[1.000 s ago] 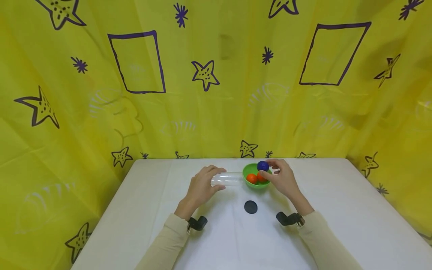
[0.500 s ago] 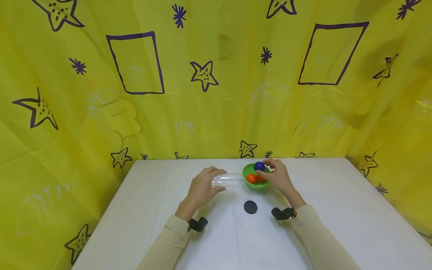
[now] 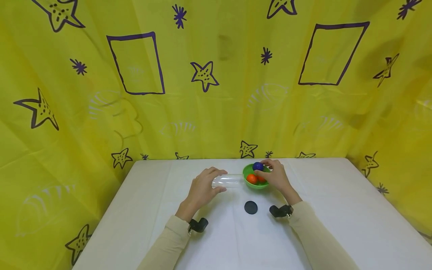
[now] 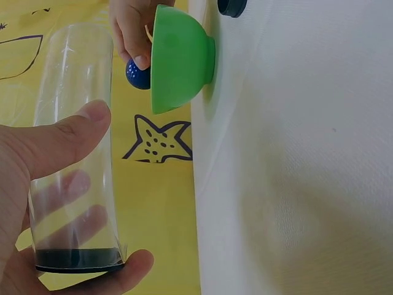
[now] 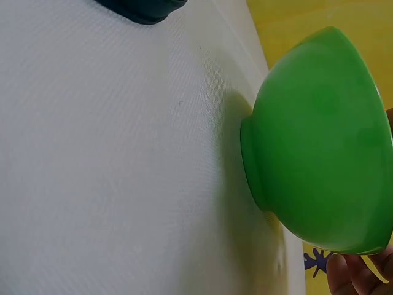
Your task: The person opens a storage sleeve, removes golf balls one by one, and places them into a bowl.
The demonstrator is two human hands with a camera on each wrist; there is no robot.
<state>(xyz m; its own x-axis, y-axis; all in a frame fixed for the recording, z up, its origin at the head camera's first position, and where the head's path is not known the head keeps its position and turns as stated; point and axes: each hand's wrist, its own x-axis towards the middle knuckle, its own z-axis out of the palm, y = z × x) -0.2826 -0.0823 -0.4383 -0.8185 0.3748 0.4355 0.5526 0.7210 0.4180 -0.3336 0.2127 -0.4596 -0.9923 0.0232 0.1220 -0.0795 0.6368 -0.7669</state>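
Note:
My left hand (image 3: pixel 201 187) grips a clear plastic tube (image 3: pixel 231 180), held sideways with its far end toward the bowl. A black base closes the near end of the tube (image 4: pixel 73 58), seen in the left wrist view by my lower fingers. To the right, my right hand (image 3: pixel 279 178) pinches a dark blue speckled ball (image 3: pixel 258 166) between thumb and fingers, over the green bowl (image 4: pixel 178 61). Inside that bowl lie orange balls (image 3: pixel 251 179), one partly covered by my right thumb. The right wrist view shows the bowl's outer wall (image 5: pixel 319 147) and a few fingertips (image 5: pixel 359 275) by its rim.
A round black cap (image 3: pixel 251 207) lies on the white table (image 3: pixel 233 240) in front of the bowl, between my forearms. Behind the table's back edge hangs a yellow curtain (image 3: pixel 216 112) with purple stars, and it also runs along both sides.
My right hand has moved slightly left with the blue ball, further over the bowl. The left hand and the tube stay almost where they were.

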